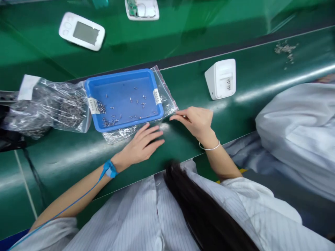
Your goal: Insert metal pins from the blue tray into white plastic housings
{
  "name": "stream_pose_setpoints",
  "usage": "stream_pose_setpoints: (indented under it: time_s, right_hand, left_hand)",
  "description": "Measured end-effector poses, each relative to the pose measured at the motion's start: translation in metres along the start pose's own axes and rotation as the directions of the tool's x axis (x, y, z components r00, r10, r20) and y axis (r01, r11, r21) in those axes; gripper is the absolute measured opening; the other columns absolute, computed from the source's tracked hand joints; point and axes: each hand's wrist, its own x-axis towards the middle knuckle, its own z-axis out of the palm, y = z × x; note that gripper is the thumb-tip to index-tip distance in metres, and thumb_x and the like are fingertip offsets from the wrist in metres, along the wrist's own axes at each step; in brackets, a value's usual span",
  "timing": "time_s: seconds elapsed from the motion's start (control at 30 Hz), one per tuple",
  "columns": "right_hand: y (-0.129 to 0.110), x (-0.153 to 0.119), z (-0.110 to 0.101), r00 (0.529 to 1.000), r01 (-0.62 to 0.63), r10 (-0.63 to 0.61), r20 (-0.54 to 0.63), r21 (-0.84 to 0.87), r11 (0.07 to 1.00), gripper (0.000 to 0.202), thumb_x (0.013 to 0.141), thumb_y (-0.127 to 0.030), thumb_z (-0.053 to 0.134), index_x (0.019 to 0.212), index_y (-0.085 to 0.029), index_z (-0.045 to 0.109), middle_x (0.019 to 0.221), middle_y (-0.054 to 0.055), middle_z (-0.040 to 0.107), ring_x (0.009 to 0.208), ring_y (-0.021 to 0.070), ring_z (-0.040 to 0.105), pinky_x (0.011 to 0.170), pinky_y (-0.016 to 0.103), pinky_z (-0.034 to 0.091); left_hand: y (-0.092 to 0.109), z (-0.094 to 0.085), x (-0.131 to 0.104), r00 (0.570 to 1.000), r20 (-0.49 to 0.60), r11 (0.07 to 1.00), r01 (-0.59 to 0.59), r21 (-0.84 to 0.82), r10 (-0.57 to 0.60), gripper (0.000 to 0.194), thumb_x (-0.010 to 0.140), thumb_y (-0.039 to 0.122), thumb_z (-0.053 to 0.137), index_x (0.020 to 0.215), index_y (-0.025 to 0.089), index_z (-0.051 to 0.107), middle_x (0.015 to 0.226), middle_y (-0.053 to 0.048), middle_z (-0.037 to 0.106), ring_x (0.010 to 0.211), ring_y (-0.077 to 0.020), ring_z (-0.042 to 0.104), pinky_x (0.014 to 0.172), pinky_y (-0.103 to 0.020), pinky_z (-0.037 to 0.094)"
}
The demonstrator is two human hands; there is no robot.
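My left hand (143, 144) rests open, palm down, fingers spread on the green work surface, just in front of a blue tray (125, 76). Small metal screws (111, 122) lie scattered in the tray, most of them toward its left side. Beneath the tray a clear plastic zip bag (165, 94) sticks out at the right and front. At the bag's right corner, my right hand (197, 122) has thumb and forefinger closed in a pinch at its edge; whether anything else is between the fingertips is hidden. A blue wrist strap (110, 169) is around my left wrist.
Clear bags full of small metal parts (69, 109) lie left of the tray. A white plastic housing (223, 79) stands to the right. Loose small parts (285, 48) lie farther right. White devices (82, 31) sit on the green belt behind. A co-worker's sleeve (295, 122) is at right.
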Motion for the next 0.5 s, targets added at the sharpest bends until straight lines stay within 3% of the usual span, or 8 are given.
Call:
stream_pose_setpoints:
  time_s: [0.1,0.2,0.27,0.33,0.4,0.43,0.5]
  right_hand:
    - [0.042,-0.010,-0.030,0.972,-0.234,0.229,-0.051,-0.118,0.965,0.034,0.098,-0.048,0.059,0.100,-0.017,0.073,0.090,0.005,0.076,0.067,0.0108,0.066,0.063,0.023,0.046]
    - [0.094,-0.013,-0.049,0.837,-0.545,0.536,-0.108,-0.230,0.806,0.050,0.100,-0.054,0.048,0.111,-0.010,0.070,0.104,0.014,0.075,0.061,0.0091,0.064,0.057,0.022,0.043]
    - [0.111,-0.016,-0.053,0.794,-0.597,0.605,-0.068,-0.283,0.751,0.051,0.100,-0.055,0.048,0.110,-0.009,0.069,0.100,0.015,0.075,0.059,0.0102,0.062,0.056,0.024,0.039]
    - [0.101,-0.021,-0.052,0.778,-0.576,0.628,0.014,-0.384,0.722,0.045,0.100,-0.052,0.051,0.107,-0.011,0.069,0.090,0.012,0.076,0.059,0.0139,0.061,0.057,0.027,0.036]
    - [0.064,-0.030,-0.049,0.736,-0.554,0.668,0.113,-0.467,0.689,0.040,0.102,-0.049,0.050,0.107,-0.013,0.068,0.087,0.011,0.076,0.058,0.0171,0.062,0.057,0.028,0.035]
    - [0.039,-0.035,-0.049,0.714,-0.564,0.682,0.157,-0.447,0.694,0.040,0.102,-0.049,0.048,0.107,-0.014,0.067,0.089,0.010,0.076,0.056,0.0174,0.062,0.057,0.028,0.037]
    - [-0.014,-0.043,-0.052,0.704,-0.593,0.627,0.334,-0.211,0.777,0.039,0.102,-0.051,0.049,0.104,-0.017,0.067,0.100,0.009,0.077,0.053,0.0145,0.062,0.058,0.027,0.042]
  left_hand:
    - [0.010,0.003,-0.004,0.995,0.055,0.996,-0.081,-0.049,0.083,0.031,0.092,0.008,0.057,0.119,0.020,0.065,0.125,-0.008,0.069,0.132,-0.0252,0.057,0.115,-0.051,0.047]
    - [0.012,0.005,-0.005,0.980,0.108,0.985,-0.159,-0.061,0.165,0.029,0.091,0.005,0.056,0.116,0.016,0.066,0.124,-0.010,0.069,0.130,-0.0255,0.058,0.115,-0.049,0.048]
    - [0.015,0.008,-0.006,0.970,0.129,0.978,-0.207,-0.017,0.207,0.029,0.092,0.004,0.054,0.116,0.015,0.066,0.125,-0.010,0.069,0.130,-0.0262,0.059,0.115,-0.049,0.048]
    - [0.019,0.011,-0.007,0.969,0.148,0.979,-0.204,0.020,0.199,0.031,0.092,0.004,0.054,0.120,0.013,0.064,0.128,-0.010,0.067,0.130,-0.0276,0.058,0.115,-0.049,0.047]
    - [0.024,0.014,-0.008,0.976,0.168,0.989,-0.144,0.020,0.139,0.035,0.094,0.011,0.057,0.128,0.010,0.059,0.134,-0.014,0.062,0.135,-0.0311,0.052,0.117,-0.052,0.044]
    - [0.026,0.015,-0.008,0.979,0.181,0.995,-0.099,0.013,0.095,0.040,0.095,0.018,0.059,0.133,0.009,0.055,0.139,-0.017,0.059,0.138,-0.0334,0.048,0.117,-0.054,0.042]
    - [0.029,0.017,-0.007,0.976,0.216,1.000,0.002,-0.011,0.001,0.056,0.097,0.035,0.060,0.143,0.007,0.045,0.148,-0.022,0.049,0.144,-0.0370,0.040,0.119,-0.058,0.038]
